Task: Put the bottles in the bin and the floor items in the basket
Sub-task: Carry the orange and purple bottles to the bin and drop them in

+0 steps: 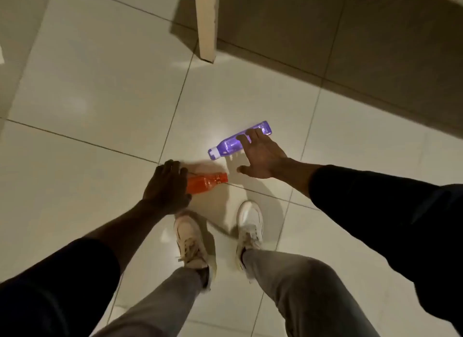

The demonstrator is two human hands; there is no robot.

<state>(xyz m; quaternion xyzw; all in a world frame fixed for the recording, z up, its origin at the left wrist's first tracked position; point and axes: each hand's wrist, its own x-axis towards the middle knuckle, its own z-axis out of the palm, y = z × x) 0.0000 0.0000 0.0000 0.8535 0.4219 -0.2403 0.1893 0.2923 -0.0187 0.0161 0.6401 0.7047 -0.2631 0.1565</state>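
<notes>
Two plastic bottles lie on their sides on the pale tiled floor in front of my feet. The orange bottle [206, 181] points its cap to the right; my left hand [167, 186] covers its base end with fingers curled over it. The purple bottle [231, 145] has a white cap at its lower left end. My right hand [260, 156] hovers over its far half with fingers spread, fingertips at the bottle's body and thumb apart below it. No bin or basket is in view.
A cream furniture leg [206, 23] stands on the floor straight ahead, with a dark shadowed area [350, 48] under the furniture to its right. My two white shoes [248, 226] stand just behind the bottles.
</notes>
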